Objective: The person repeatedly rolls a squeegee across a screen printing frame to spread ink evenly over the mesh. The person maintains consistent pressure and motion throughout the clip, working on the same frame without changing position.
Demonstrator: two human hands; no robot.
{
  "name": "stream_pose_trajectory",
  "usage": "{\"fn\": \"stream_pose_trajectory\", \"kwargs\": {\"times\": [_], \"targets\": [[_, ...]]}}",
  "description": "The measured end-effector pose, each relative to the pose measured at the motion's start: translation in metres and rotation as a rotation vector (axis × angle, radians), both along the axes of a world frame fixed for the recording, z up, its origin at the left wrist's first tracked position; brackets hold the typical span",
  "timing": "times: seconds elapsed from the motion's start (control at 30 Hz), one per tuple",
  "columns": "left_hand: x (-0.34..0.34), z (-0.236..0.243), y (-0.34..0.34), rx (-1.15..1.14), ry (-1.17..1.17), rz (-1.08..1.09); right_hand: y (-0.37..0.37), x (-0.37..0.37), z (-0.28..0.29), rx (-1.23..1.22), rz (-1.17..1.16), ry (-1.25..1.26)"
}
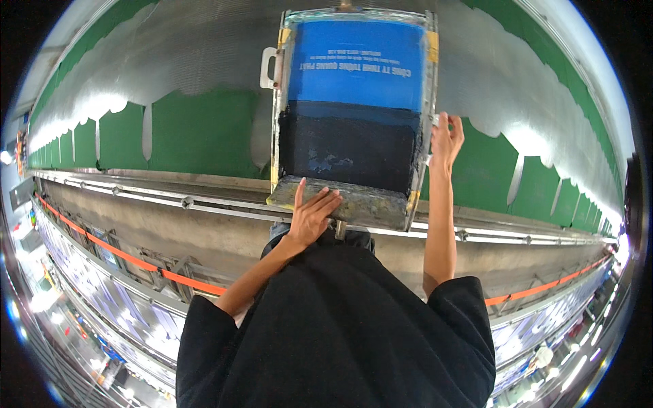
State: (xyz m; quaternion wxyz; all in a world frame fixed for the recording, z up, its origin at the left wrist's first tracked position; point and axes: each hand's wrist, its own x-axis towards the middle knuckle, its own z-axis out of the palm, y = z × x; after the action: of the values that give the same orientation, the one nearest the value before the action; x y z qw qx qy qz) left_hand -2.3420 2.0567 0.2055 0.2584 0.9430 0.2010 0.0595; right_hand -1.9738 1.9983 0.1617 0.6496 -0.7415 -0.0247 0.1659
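Note:
A screen-printing frame (430, 88) lies in front of me over the green and silvery table. Its mesh is blue in the far part (354, 47), with pale lettering upside down to me. Wet-looking black ink (347, 139) covers the nearer part. Across the near end sits a stained grey board (374, 204); I cannot tell whether it belongs to the frame. My left hand (313, 214) rests on that board, fingers stretched out and holding nothing. At the frame's right side, the fingers of my right hand (445, 141) are closed round a white handle (435, 120), mostly hidden by them.
A matching white handle (267, 68) stands out from the frame's left side. The long table (204, 132) bears a ragged silvery coating over green. A metal rail (187, 202) runs along its near edge. Behind me stretches an orange bar (183, 280) beside another brightly lit row.

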Motion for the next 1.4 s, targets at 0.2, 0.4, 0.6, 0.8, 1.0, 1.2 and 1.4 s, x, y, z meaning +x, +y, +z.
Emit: {"fn": "stream_pose_trajectory", "kwargs": {"times": [0.2,0.4,0.6,0.8,1.0,1.2,1.4], "targets": [[-0.065,0.008,0.093,0.087,0.093,0.028,0.088,-0.085,-0.012,0.168,0.032,-0.031],[-0.205,0.018,0.239,0.052,0.175,0.104,0.234,-0.237,-0.047,0.288,0.048,0.031],[-0.278,0.01,0.314,0.053,0.136,0.093,0.309,-0.306,-0.063,0.125,0.068,-0.019],[-0.293,0.017,0.344,-0.01,0.228,0.017,0.335,-0.319,-0.081,-0.247,0.064,-0.319],[-0.286,0.017,0.366,-0.057,0.373,-0.131,0.325,-0.31,-0.083,-0.348,0.172,-0.257],[-0.285,0.028,0.373,-0.112,0.367,-0.152,0.325,-0.323,-0.077,-0.32,0.086,-0.327],[-0.281,0.033,0.398,-0.154,0.444,-0.187,0.324,-0.317,-0.053,-0.693,0.263,-0.313]]}}
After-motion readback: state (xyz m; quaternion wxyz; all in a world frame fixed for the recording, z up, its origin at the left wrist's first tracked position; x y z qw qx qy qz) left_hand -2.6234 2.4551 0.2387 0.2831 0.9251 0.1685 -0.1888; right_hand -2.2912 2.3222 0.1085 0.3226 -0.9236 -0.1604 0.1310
